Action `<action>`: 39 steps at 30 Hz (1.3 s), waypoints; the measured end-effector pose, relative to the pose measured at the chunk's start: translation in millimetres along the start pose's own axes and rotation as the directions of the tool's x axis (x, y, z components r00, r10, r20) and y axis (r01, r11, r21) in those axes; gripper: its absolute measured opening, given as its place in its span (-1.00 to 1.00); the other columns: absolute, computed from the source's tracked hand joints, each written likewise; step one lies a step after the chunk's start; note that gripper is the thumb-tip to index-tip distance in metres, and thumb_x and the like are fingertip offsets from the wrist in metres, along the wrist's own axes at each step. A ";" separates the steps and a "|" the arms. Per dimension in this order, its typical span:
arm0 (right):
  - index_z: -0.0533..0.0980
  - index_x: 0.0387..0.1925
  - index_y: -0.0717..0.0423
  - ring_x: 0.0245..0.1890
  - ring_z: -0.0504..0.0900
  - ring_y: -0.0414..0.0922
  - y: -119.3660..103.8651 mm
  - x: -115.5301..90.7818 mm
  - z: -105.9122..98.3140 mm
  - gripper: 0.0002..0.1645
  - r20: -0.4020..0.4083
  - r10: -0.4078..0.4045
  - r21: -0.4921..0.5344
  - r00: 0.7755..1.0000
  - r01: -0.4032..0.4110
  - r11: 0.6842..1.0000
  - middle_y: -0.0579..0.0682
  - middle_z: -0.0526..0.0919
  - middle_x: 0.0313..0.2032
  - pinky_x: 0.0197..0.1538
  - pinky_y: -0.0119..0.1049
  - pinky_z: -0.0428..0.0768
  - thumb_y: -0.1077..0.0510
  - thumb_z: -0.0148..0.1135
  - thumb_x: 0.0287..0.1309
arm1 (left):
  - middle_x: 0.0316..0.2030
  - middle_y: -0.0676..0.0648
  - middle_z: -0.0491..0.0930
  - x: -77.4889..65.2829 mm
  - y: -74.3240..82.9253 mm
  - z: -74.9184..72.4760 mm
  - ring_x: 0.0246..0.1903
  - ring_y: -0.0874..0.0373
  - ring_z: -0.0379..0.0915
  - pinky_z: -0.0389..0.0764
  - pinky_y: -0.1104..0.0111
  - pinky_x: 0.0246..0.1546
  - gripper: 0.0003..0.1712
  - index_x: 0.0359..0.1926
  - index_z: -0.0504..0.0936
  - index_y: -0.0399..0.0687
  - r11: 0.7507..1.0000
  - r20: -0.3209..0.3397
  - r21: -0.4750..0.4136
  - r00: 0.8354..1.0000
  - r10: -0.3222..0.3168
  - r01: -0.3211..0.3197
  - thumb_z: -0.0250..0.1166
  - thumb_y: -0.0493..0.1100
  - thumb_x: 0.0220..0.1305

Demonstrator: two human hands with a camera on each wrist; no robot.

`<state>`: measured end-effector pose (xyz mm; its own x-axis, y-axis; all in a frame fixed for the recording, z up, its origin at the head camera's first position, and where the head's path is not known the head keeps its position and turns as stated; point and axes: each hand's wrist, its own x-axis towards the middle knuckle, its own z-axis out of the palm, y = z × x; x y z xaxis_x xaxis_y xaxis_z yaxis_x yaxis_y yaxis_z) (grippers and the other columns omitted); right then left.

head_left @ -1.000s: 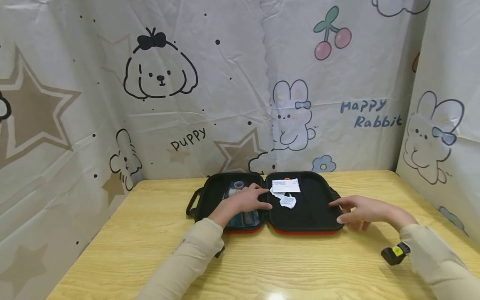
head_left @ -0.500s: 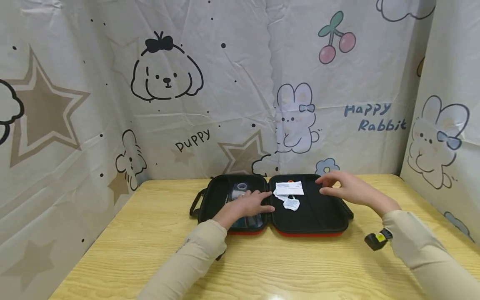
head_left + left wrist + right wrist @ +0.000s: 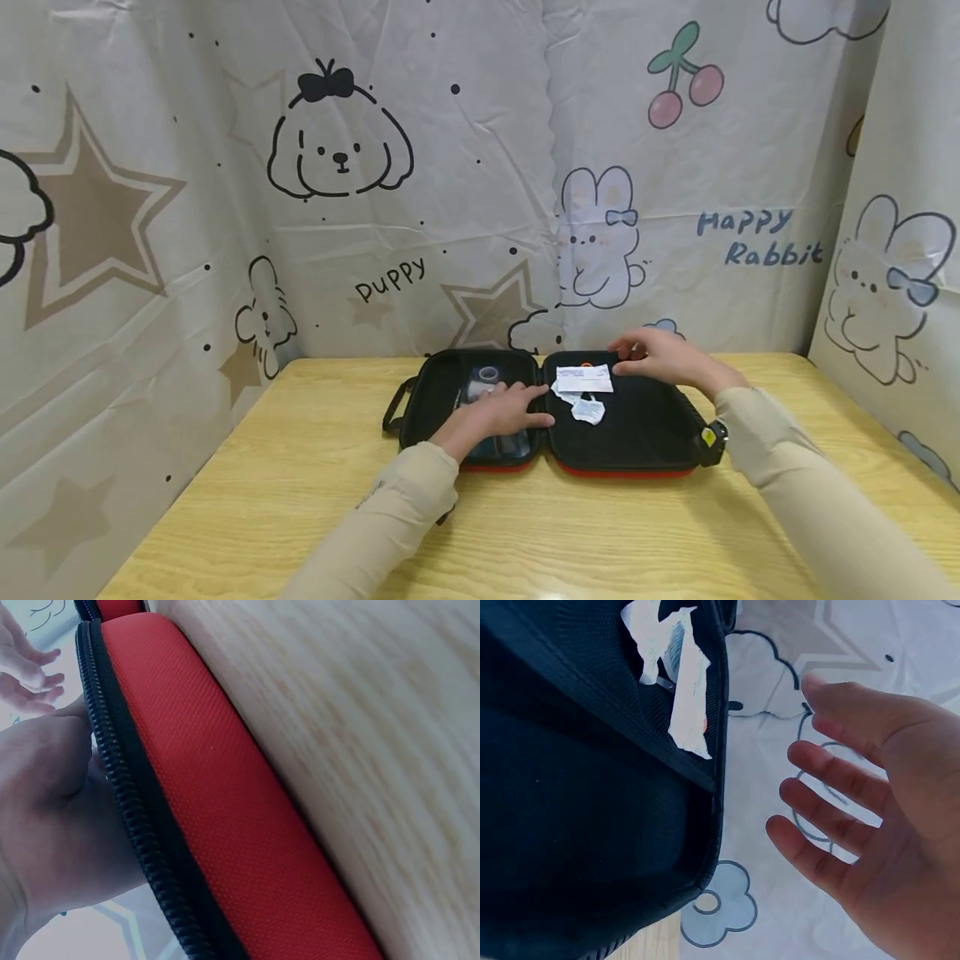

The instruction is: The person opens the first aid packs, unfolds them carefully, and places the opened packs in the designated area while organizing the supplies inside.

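A zippered case, red outside and black inside, lies unfolded on the table. Over its left half, my left hand reaches with fingers extended toward the hinge, partly covering a clear pouch with a ring-shaped item at its top. A white printed packet and a crumpled white piece lie in the right half. My right hand hovers by that half's far edge, just right of the packet. In the right wrist view its fingers are spread and hold nothing.
The wood-grain table extends in front of the case. A black handle sticks out at the case's left side. A printed cloth hangs behind and on both sides. A small black device is strapped at my right wrist.
My right hand has moved from the case's right edge up and left to its far edge near the packet. My left hand stays over the left half. The view has shifted slightly.
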<state>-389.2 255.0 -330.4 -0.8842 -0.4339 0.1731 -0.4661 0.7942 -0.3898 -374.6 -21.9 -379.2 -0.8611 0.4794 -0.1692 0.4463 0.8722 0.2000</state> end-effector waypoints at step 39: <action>0.59 -0.18 0.21 -0.26 0.49 -0.09 39.3 39.3 45.4 -0.70 0.170 -0.063 0.007 0.983 0.063 0.998 0.02 0.59 -0.28 -0.13 -0.19 0.44 0.26 0.31 -0.03 | 0.32 -0.06 0.22 2.9 -1.4 -0.1 0.26 -0.07 0.13 0.16 -0.12 0.22 -0.23 0.42 0.10 0.30 0.999 0.009 -0.037 1.000 0.025 -0.024 0.00 0.36 0.25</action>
<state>-440.8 249.9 -380.0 -0.8349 -0.5489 0.0409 -0.5202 0.7625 -0.3848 -377.7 -21.7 -379.8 -0.8474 0.5018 -0.1733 0.4581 0.8561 0.2392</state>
